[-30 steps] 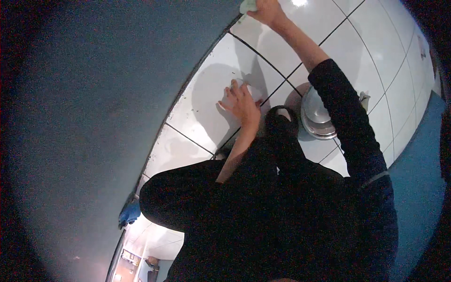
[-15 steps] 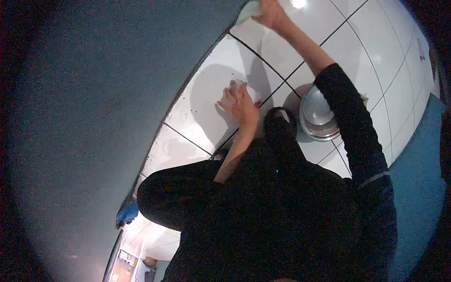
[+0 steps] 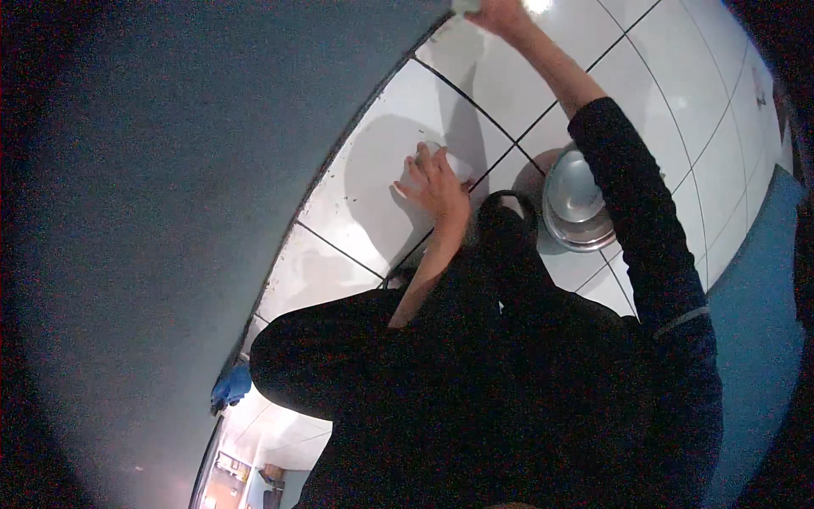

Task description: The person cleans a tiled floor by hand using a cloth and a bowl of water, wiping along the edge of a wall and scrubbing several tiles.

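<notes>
My left hand [image 3: 435, 185] rests on the white tiled floor [image 3: 386, 161] with its fingers spread, holding nothing that I can see. At the upper edge of the picture, my right hand [image 3: 500, 17] is closed on a pale cloth [image 3: 465, 7]. The cloth lies against the floor where it meets the grey wall; the picture's edge cuts off part of it. A round metal bowl [image 3: 577, 199] stands on the tiles beside my right forearm, whose sleeve hides its right side.
The grey wall [image 3: 195, 170] runs along the left side of the floor. My shoe [image 3: 507, 208] is between my left hand and the bowl. Dark specks lie on the tiles near the wall. A blue object [image 3: 231, 386] sits by the wall, and a blue surface [image 3: 755, 331] rises at the right.
My right hand has shifted a little to the right and upward with the cloth, so less of the cloth shows. My left hand stays planted on the floor.
</notes>
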`<action>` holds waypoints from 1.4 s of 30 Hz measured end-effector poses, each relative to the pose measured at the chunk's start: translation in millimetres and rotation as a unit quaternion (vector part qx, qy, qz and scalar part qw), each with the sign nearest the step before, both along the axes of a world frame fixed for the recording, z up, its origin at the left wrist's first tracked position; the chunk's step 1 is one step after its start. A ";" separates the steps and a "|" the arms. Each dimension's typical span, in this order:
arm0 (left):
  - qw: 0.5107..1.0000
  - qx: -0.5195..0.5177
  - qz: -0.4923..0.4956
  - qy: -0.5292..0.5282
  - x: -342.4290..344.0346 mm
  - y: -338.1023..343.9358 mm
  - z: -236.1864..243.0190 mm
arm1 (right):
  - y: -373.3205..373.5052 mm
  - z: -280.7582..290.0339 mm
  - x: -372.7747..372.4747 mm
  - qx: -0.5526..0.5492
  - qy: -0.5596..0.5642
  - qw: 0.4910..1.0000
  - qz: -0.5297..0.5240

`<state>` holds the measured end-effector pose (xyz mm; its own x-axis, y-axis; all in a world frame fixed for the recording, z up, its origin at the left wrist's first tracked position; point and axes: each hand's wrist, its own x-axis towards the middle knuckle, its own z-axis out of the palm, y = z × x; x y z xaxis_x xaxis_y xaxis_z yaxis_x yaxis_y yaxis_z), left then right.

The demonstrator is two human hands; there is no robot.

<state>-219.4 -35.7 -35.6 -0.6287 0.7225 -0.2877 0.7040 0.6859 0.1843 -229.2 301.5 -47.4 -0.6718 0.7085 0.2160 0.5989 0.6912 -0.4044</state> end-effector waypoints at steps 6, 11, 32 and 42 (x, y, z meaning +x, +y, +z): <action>1.000 0.011 -0.011 0.000 1.1 1.0 6.4 | 1.2 -0.1 6.0 -0.066 0.022 0.998 -0.010; 1.000 0.005 -0.008 -0.003 -0.7 -1.0 1.4 | -26.5 -6.4 -21.6 0.023 -0.059 0.998 0.020; 1.000 -0.007 -0.006 -0.002 -2.1 -6.2 -5.3 | -60.0 2.5 -23.3 -0.091 -0.089 0.991 0.050; 0.997 -0.067 0.004 -0.044 -4.4 1.2 3.8 | -105.9 9.0 -33.2 -0.070 -0.063 0.995 0.043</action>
